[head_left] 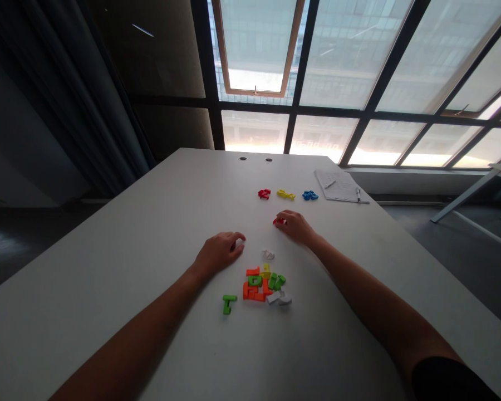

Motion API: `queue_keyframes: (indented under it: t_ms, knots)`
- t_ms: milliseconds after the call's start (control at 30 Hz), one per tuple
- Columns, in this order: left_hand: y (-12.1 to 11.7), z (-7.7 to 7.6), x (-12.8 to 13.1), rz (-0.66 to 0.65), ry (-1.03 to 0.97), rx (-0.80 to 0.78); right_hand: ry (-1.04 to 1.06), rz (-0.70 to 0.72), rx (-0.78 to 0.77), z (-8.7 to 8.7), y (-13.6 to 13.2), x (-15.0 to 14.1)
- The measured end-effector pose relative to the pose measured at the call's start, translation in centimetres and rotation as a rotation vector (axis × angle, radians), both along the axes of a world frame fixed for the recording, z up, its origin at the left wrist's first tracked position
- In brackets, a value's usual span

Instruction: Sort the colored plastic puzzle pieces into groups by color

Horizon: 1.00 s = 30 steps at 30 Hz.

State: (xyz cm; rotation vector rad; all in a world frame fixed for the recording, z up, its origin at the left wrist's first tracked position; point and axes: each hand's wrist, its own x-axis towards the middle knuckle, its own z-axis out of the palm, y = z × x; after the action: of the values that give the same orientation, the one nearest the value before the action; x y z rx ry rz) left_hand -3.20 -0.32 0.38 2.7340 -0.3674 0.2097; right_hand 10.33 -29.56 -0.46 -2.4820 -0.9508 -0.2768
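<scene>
My right hand has its fingertips closed around a small red plastic piece, low over the white table. My left hand rests on the tabletop with thumb and forefinger apart, and nothing shows between them. Between my hands and a little nearer lies a white piece. Closer still is a loose pile: orange pieces, a yellow piece, green pieces and white pieces. A green T-shaped piece lies apart on the pile's left.
Farther back sit red, yellow and blue clusters in a row. Paper sheets with two pens lie by the right edge. Two round cable holes are near the far edge. Windows stand behind; a curtain hangs left.
</scene>
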Motion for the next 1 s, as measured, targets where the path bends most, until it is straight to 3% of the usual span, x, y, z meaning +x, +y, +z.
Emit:
queue_keyframes:
  t_ms: [333, 567, 1000]
  knots:
    - [0.1, 0.0, -0.1, 0.000, 0.011, 0.003, 0.004, -0.392, -0.094, -0.1, 3.7, 5.7]
    - [0.2, -0.1, 0.0, -0.006, 0.020, -0.014, -0.028, -0.399, -0.112, -0.7, 5.3, 8.7]
    - [0.1, -0.2, 0.1, -0.011, 0.023, -0.007, -0.024, -0.393, -0.116, -1.4, 5.7, 9.3]
